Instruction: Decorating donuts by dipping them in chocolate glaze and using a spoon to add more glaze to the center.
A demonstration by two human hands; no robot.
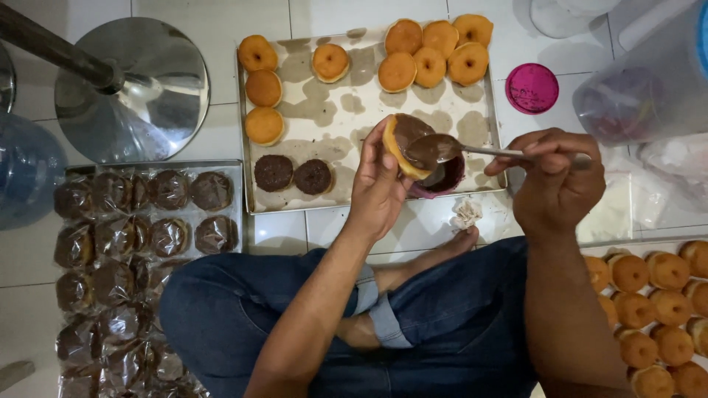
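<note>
The left hand [377, 184] grips a plain doughnut [404, 144] tilted over a small dark bowl [442, 179] at the near edge of the baking tray [295, 203]. The right hand [553, 177] pinches the handle of a spoon [442, 149], its chocolate-laden bowl resting on the doughnut's top. Judging by this, the glazing step is in hand: the top is only partly coated. The next move seems to call for a steady sweep toward the bare edge, with drips kept over the bowl. Two coated doughnuts [293, 175] lie left on the tray; plain ones [431, 51] sit far.
</note>
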